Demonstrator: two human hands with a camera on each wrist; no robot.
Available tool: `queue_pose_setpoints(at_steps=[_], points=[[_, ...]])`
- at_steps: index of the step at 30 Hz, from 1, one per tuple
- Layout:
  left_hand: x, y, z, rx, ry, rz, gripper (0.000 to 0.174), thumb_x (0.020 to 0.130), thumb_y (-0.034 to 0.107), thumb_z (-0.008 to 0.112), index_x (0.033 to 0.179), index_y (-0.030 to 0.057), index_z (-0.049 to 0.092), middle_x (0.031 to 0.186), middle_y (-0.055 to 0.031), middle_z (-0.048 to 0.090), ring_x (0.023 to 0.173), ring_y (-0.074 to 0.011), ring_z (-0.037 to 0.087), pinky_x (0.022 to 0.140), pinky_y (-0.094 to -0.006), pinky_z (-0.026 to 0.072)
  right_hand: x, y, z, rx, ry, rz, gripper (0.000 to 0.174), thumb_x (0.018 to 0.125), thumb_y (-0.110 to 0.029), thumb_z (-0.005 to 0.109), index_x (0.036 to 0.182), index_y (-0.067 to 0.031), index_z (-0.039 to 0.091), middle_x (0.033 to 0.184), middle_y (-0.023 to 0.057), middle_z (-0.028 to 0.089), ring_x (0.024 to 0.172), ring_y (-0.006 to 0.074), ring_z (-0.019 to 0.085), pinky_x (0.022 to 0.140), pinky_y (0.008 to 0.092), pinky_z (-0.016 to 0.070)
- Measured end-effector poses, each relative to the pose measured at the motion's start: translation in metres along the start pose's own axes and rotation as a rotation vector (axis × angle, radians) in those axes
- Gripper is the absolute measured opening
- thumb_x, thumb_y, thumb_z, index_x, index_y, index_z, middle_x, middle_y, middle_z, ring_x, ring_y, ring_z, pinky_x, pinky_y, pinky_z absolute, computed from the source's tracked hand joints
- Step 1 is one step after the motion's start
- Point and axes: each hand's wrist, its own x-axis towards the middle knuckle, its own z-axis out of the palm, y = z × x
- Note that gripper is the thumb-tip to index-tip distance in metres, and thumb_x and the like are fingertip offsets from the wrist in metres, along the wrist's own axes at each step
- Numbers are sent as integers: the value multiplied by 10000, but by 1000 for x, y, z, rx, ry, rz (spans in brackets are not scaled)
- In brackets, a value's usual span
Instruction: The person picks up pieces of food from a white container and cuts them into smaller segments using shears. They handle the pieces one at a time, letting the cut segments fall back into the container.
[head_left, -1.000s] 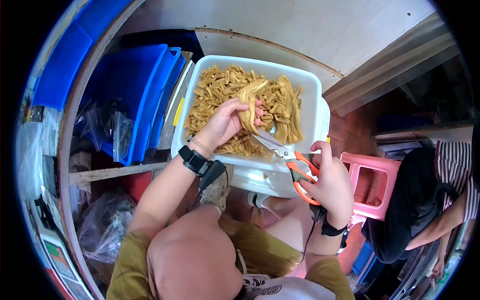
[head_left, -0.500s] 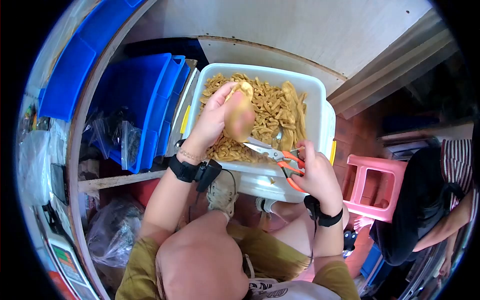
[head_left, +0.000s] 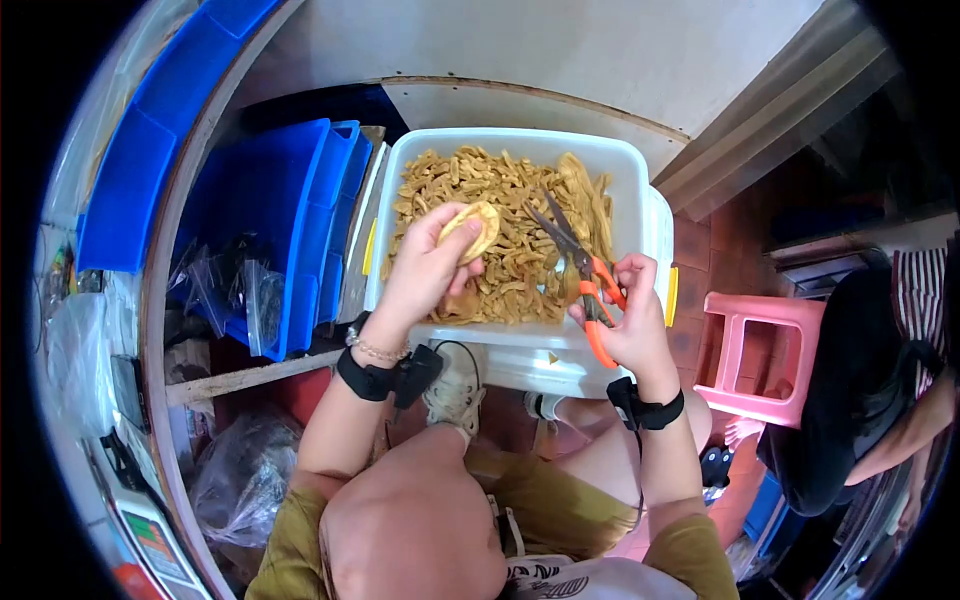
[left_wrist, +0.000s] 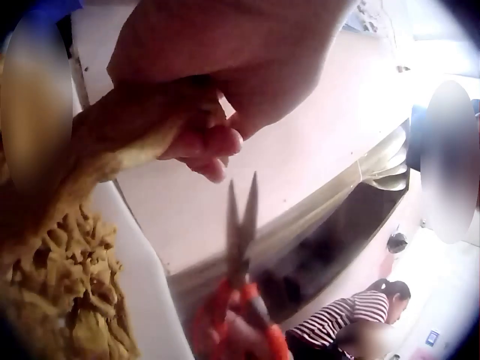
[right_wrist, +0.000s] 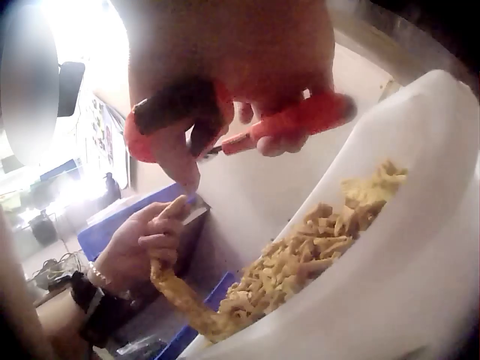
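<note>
A white tub [head_left: 640, 190] holds a heap of tan cut strips [head_left: 510, 250]. My left hand [head_left: 430, 265] grips a long tan strip [head_left: 472, 228] above the tub's left side; the same strip [right_wrist: 176, 289] hangs down from that hand in the right wrist view. My right hand [head_left: 625, 320] holds orange-handled scissors [head_left: 585, 275] over the tub's right side, blades [left_wrist: 241, 217] nearly together and pointing away from me. The scissors are a short way to the right of the held strip, not touching it.
Stacked blue bins [head_left: 270, 220] stand left of the tub with plastic bags [head_left: 235, 290] beside them. A pink stool [head_left: 750, 350] is at the right, and another person in a striped top [head_left: 900, 370] sits beyond it. My knees are below the tub.
The scissors swung from pointing left below the strip to pointing up and away over the tub. My left hand lowered the strip toward the heap.
</note>
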Motion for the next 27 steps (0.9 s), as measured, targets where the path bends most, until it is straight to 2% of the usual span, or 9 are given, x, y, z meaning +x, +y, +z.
queue_pose_setpoints(at_steps=[3, 5, 9, 13, 18, 20, 21, 24, 27], points=[[4, -21, 8, -108, -49, 24, 290, 966, 265, 491, 1129, 28, 530, 785, -72, 608, 461, -58, 450, 415, -176, 358, -1, -3, 3, -16, 37, -16, 685, 629, -292, 825, 1067, -28, 371, 758, 96, 525, 662, 234, 541, 602, 344, 466], [4, -29, 12, -94, -55, 38, 290, 969, 260, 488, 1141, 30, 525, 803, -72, 609, 479, -56, 456, 425, -177, 365, -2, -2, 2, -297, 10, -66, 681, 625, -308, 802, 1086, -23, 390, 778, 113, 549, 685, 277, 570, 628, 374, 473], [3, -37, 19, -128, -79, 90, 281, 985, 229, 463, 1179, 32, 513, 849, -72, 611, 528, -53, 465, 476, -176, 391, -2, -1, 4, -296, -51, -3, 661, 614, -303, 778, 1087, -21, 413, 822, 134, 577, 719, 318, 591, 653, 401, 473], [5, -43, 18, -155, -105, 98, 272, 992, 215, 450, 1179, 28, 514, 877, -77, 614, 547, -55, 467, 492, -177, 394, -2, -1, 1, -310, -75, -58, 644, 613, -273, 768, 1092, -16, 423, 895, 152, 603, 771, 332, 610, 669, 404, 488], [4, -47, 20, -137, -117, 79, 272, 994, 219, 446, 1171, 24, 515, 856, -69, 602, 545, -57, 466, 485, -180, 390, -4, -4, 3, -359, -103, -42, 667, 629, -292, 774, 1116, -10, 415, 933, 165, 612, 805, 342, 618, 690, 402, 502], [4, -49, 23, -132, -119, 61, 274, 994, 219, 445, 1172, 23, 512, 845, -65, 596, 542, -58, 465, 483, -181, 389, -4, -5, 8, -324, -55, -79, 748, 647, -396, 814, 1126, 15, 412, 895, 172, 610, 725, 310, 626, 647, 375, 506], [4, -50, 25, -156, -111, 59, 270, 993, 225, 450, 1166, 29, 516, 824, -60, 601, 522, -53, 465, 469, -181, 387, -4, -5, 10, -322, -55, -74, 748, 647, -396, 814, 1126, 15, 412, 895, 172, 610, 725, 310, 626, 647, 375, 506], [4, -58, 32, -168, -93, 44, 270, 991, 236, 457, 1160, 36, 520, 791, -51, 600, 489, -48, 467, 451, -179, 382, -5, -9, 17, -321, -102, -45, 763, 662, -397, 811, 1153, 6, 388, 926, 184, 605, 746, 327, 628, 652, 385, 507], [3, -63, 37, -145, -75, 23, 274, 990, 244, 459, 1161, 38, 519, 773, -45, 591, 463, -47, 469, 438, -178, 374, -6, -13, 21, -262, -153, 41, 736, 694, -436, 776, 1151, -16, 379, 969, 194, 616, 847, 376, 623, 687, 430, 500]])
